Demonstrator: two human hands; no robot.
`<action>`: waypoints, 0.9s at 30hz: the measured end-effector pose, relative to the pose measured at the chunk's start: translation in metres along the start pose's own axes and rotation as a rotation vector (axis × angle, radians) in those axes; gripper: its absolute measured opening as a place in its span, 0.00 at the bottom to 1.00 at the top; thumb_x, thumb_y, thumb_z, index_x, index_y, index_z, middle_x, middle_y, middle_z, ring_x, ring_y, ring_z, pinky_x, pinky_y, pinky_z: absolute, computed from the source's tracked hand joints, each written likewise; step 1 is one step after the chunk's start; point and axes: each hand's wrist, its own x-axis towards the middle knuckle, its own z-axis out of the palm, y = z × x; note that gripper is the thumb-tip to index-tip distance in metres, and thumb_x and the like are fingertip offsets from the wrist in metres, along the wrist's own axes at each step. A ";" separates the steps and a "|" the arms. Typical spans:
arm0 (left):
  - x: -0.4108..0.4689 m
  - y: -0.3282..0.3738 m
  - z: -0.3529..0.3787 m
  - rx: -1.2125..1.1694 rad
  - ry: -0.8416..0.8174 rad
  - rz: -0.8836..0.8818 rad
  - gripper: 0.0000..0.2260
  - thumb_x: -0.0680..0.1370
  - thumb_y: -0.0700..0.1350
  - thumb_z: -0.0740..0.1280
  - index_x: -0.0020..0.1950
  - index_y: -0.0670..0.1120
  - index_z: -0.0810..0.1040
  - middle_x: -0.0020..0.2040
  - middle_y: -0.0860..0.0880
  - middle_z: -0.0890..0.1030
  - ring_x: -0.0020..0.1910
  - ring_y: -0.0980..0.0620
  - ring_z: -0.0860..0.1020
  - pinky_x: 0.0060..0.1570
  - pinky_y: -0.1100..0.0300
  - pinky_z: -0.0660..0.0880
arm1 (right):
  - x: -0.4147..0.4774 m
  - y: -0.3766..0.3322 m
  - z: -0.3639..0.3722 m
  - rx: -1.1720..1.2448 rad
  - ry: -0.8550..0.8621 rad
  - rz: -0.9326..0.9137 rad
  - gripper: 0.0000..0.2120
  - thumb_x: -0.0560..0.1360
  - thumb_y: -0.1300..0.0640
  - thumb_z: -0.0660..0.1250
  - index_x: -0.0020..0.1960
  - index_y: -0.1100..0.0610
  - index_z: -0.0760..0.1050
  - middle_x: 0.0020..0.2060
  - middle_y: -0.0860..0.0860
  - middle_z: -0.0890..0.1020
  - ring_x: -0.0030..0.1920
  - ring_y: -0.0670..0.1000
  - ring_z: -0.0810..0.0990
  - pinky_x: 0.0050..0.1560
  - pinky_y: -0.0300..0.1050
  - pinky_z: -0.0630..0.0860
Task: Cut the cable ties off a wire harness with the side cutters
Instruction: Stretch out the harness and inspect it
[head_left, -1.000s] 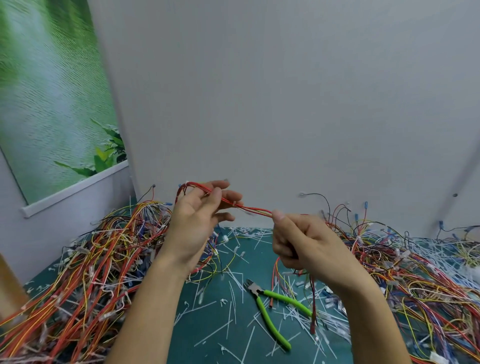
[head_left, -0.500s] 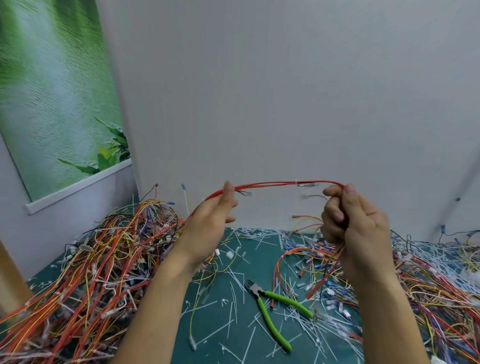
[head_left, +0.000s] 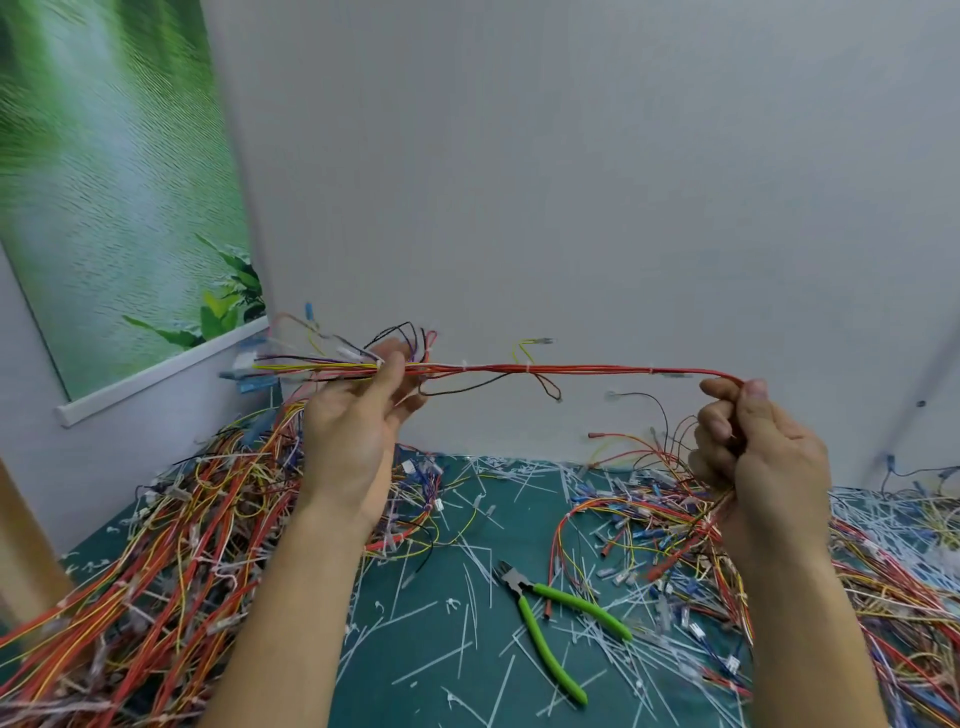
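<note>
Harness: red multi-wire harness (head_left: 571, 369), stretched level above green tabletop (head_left: 441, 649).
Left hand (head_left: 358, 441): thumb and fingers pinch one end.
Right hand (head_left: 763, 457): fist grips the other.
Cutters: green-handled side cutters (head_left: 550, 623), tabletop centre.

The green-handled side cutters (head_left: 550, 618) lie on the teal cutting mat (head_left: 452, 525), amid white cut cable-tie scraps (head_left: 431, 662). Left of the cutters sits a tangled heap of red and yellow wires (head_left: 156, 545); right of them, a second wire heap (head_left: 893, 597). Above and behind the cutters, the red wire harness (head_left: 571, 369) spans from left hand (head_left: 353, 436) to right hand (head_left: 753, 457).
</note>
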 end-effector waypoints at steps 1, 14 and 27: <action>0.000 0.000 0.001 0.020 -0.008 0.039 0.08 0.81 0.38 0.66 0.58 0.43 0.82 0.55 0.43 0.85 0.53 0.45 0.82 0.49 0.55 0.79 | 0.001 0.000 -0.003 -0.023 0.014 -0.008 0.17 0.88 0.51 0.55 0.52 0.58 0.79 0.30 0.48 0.69 0.25 0.45 0.59 0.27 0.40 0.54; -0.009 -0.008 0.004 0.502 -0.204 0.409 0.13 0.83 0.43 0.67 0.66 0.53 0.80 0.64 0.53 0.82 0.66 0.49 0.79 0.68 0.49 0.73 | 0.002 -0.005 -0.020 -0.062 -0.170 -0.085 0.14 0.86 0.56 0.58 0.62 0.60 0.80 0.31 0.47 0.69 0.26 0.44 0.60 0.26 0.37 0.58; -0.021 -0.022 0.014 1.249 -0.419 0.788 0.23 0.75 0.30 0.59 0.64 0.44 0.83 0.74 0.36 0.71 0.74 0.36 0.69 0.68 0.41 0.71 | -0.020 0.012 0.031 -0.229 -0.368 0.268 0.15 0.87 0.51 0.55 0.46 0.56 0.73 0.24 0.44 0.62 0.23 0.46 0.57 0.23 0.34 0.56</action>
